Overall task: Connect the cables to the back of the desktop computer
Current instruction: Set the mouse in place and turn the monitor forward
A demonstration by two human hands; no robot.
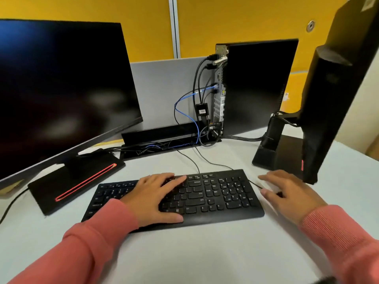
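Left grip (155,198) lies flat, fingers straight, palm down on black keyboard (215,195). Right grip (287,193) hovers at 3 o'clock of it, fingers loosely spread, holding nothing. Desktop computer (256,87) stands upright at 12 o'clock on tabletop (205,253), cables (196,93) plugged in its back.

Upright black desktop computer (258,87), rear cables (200,87) plugged in

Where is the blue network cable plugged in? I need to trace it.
In the head view, the blue network cable plugs into the rear panel of the desktop computer, centre-back of the desk, then loops down into the black cable tray.
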